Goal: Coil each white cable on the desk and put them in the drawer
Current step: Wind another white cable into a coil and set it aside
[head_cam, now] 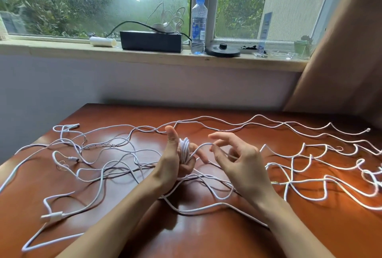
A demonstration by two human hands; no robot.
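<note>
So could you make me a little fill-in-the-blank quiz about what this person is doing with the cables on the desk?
1. The left hand holds a small ____ of cable.
2. The right hand pinches a strand running to the ____ hand.
3. The loose cables on the desk are all ____ in colour.
4. The water bottle on the windowsill has a ____ cap.

Missing words: coil, left, white, blue.

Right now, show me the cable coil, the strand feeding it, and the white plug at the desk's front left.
cable coil (pixel 184 149): head view, on the wound loops.
feeding strand (pixel 201 146): head view, on its raised arch.
white plug (pixel 52 215): head view, on the plug's body.
</note>
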